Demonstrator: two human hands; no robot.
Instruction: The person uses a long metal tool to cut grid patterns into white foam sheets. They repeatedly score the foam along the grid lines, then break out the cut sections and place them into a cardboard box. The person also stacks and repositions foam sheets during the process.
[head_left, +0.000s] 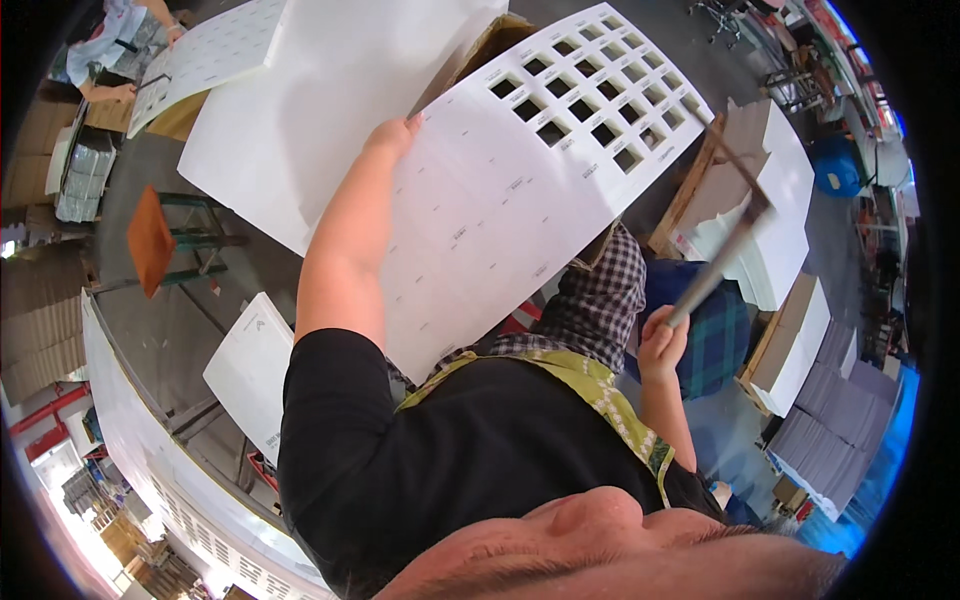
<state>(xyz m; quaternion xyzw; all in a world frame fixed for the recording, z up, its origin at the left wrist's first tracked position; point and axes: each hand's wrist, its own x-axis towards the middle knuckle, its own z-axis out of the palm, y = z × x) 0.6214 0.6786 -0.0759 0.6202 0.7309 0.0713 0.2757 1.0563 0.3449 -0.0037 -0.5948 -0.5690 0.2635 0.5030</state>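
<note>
A white printed board [475,215], perhaps a stack of sheets, lies tilted across my lap. Rows of square cut-out holes run through its far right part, while the nearer part carries small printed marks with no holes. My left hand [393,136] grips its far left edge; the fingers underneath are hidden. To the right of the board, my right hand [662,343] is closed around the handle of a long hammer-like tool [722,258]. The tool's thin, angled head is smeared by motion and reaches up near the board's right edge. Whether it touches the board I cannot tell.
Large white sheets [300,110] lie beyond my left hand. A wooden stool [150,240] stands left. White stacks [785,200] on wood and grey stacks [835,420] sit right. At the upper left, another person's hand [122,93] holds a tool by a similar board [215,55].
</note>
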